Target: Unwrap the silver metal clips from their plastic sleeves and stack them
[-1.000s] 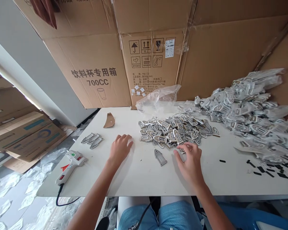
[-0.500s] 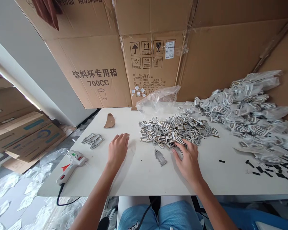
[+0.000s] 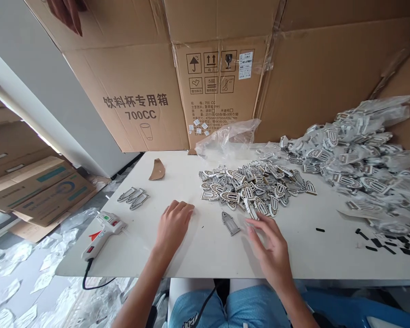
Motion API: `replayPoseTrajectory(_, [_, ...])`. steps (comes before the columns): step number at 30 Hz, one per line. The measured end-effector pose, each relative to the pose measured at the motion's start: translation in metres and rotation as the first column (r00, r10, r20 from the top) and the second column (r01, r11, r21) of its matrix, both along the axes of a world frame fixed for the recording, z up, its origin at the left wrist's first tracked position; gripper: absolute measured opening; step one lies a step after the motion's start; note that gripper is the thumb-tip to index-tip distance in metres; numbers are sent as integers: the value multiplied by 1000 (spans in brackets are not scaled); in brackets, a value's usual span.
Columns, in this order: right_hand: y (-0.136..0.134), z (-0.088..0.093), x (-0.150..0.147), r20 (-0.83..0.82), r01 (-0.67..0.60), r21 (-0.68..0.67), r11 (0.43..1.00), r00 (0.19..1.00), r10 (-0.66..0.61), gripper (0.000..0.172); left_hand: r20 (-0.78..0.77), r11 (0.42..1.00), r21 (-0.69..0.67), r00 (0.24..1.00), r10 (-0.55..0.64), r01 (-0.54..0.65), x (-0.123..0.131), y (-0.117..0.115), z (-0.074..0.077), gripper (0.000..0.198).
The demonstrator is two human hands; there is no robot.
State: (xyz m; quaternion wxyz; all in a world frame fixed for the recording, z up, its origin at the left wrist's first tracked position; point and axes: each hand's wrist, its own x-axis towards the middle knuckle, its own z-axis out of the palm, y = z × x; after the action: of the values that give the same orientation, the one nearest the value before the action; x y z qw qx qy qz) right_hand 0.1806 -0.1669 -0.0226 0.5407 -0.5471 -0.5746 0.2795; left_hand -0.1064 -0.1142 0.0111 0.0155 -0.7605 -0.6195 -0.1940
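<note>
The left hand lies flat and palm down on the white worktop, fingers loosely spread, holding nothing. The right hand rests near the front of the loose pile of arch-shaped pieces, fingers stretched out and open, fingertips just at the nearest pieces of the pile; whether anything is pinched under them cannot be made out. A single grey piece lies apart on the worktop between the two hands, closer to the right one. To the left sit three more grey pieces in a row, and a white glue gun lies near the worktop's left front corner. Bagged pieces heap up at the right, with cardboard boxes behind.
</note>
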Motion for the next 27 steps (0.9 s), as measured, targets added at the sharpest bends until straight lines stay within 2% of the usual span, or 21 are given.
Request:
replayPoseTrajectory(2, [-5,1,-4,-179,-101,-65,993,980,88,30,28,1000,-14,1000,8,-7,1,-5,-3,24])
replayPoseTrajectory(4, [-6,0,-5,-285,-168,-101,981,949,133,32,69,1000,-20,997,23,-22,2,-9,-5,20])
replayPoseTrajectory(8, [0,-7,0,-381,-193,-162,968,917,119,32,106,999,-19,993,45,-43,4,-14,-6,32])
replayPoseTrajectory(11, [2,-10,5,-452,-210,-215,954,887,93,31,111,999,12,993,45,-47,5,-13,-8,28])
replayPoseTrajectory(17, [0,-8,8,-493,-292,-236,927,858,145,29,127,997,67,991,34,-43,3,-11,-7,35])
replayPoseTrajectory(21, [-2,-5,8,-442,-289,-229,929,882,165,30,279,987,120,958,68,-105,7,-15,-2,30])
replayPoseTrajectory(23, [-2,-3,7,-422,-271,-235,934,894,153,31,463,984,92,881,94,-154,15,-18,2,24])
replayPoseTrajectory(24, [-2,-2,7,-418,-268,-240,933,896,149,32,577,984,46,809,116,-173,21,-20,4,23])
replayPoseTrajectory(26, [-3,1,7,-423,-283,-254,925,892,157,34,784,982,-104,595,179,-158,34,-24,7,25])
replayPoseTrajectory(27, [-3,3,6,-430,-296,-257,920,887,165,35,854,977,-184,475,215,-111,42,-26,8,31])
